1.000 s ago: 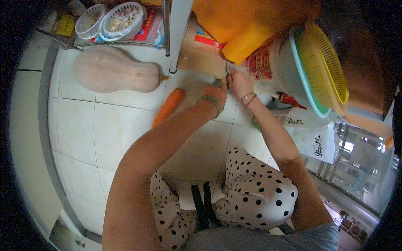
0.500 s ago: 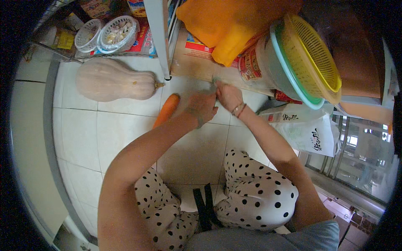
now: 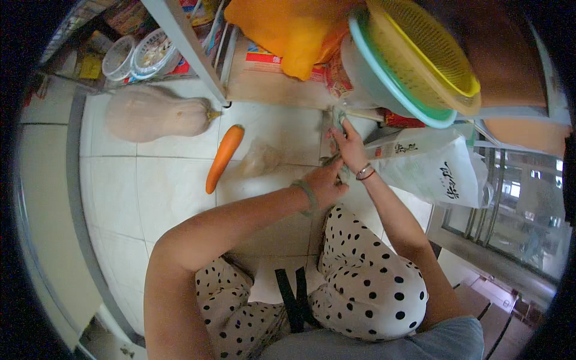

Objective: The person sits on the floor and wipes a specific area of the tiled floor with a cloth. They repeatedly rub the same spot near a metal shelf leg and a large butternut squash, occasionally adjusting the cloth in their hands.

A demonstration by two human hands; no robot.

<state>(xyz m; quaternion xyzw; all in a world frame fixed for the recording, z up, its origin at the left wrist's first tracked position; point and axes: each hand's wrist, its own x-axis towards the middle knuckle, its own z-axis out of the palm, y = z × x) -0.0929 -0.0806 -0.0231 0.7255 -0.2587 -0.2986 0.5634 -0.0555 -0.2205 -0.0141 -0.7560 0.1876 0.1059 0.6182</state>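
In the head view, I have my left hand [image 3: 329,183] and right hand [image 3: 353,150] close together, both seemingly clamped on a limp greyish-green thing [image 3: 338,114] just short of the brown board [image 3: 270,90]. My fingers cover much of it, so I can't tell exactly what it is. I'd judge I'm partway through handling it: it's off the floor [image 3: 111,192], but neither hand has let go. The orange carrot [image 3: 225,159] lies loose on the tiles, untouched, with a see-through plastic bag [image 3: 261,157] just beside it. I squat on pale tiled floor in spotted trousers [image 3: 372,294]. A tan squash [image 3: 156,117] lies to the left, near the grey shelf post [image 3: 186,51]. Ahead hangs an orange cloth [image 3: 288,30]; to the right are a tilted yellow colander [image 3: 432,42], a white bag [image 3: 450,174] and a glass-fronted cabinet [image 3: 519,198].
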